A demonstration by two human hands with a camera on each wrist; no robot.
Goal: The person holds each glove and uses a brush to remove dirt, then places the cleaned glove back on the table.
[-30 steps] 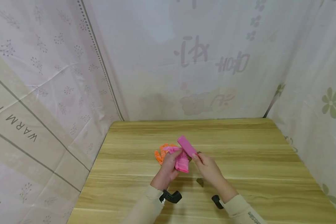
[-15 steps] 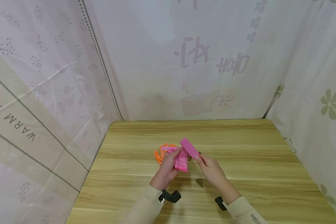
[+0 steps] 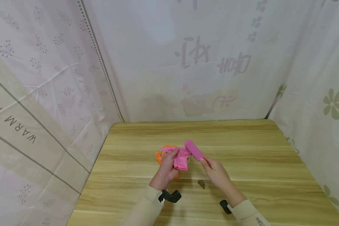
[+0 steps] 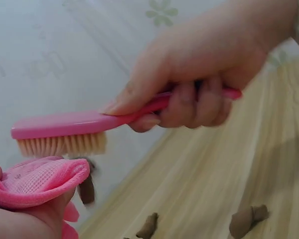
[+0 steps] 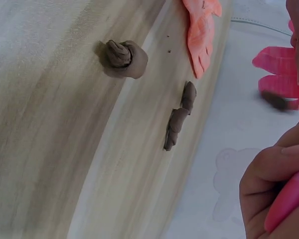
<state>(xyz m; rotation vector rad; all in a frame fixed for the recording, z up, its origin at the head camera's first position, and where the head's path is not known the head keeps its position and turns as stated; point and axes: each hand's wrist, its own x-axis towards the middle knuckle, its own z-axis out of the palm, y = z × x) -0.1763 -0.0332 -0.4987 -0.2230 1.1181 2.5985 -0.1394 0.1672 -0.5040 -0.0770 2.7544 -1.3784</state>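
My left hand [image 3: 165, 168] holds a pink knit glove [image 3: 181, 160], its thumb lying across the fabric. In my right hand [image 3: 218, 174] is a pink brush [image 3: 194, 150], gripped by the handle with the thumb along its neck. The left wrist view shows the pale bristles [image 4: 62, 145] facing down, close over the glove's cuff. A dark brown piece [image 5: 275, 100], blurred in the right wrist view, sits against the pink glove's fingers. Partly hidden behind my left hand, an orange glove [image 3: 158, 157] lies on the table.
Brown clay-like lumps lie on the wooden table [image 3: 243, 150]: a rounded one [image 5: 132, 59] towards the front and a long, knobbly one [image 5: 177, 119] farther back. Small dark crumbs are scattered near the orange glove. Printed curtains [image 3: 147, 62] surround the table.
The brush and my right hand have shifted a little right and towards me. My left hand has moved slightly left, and the pink glove has turned and shows more of its surface.
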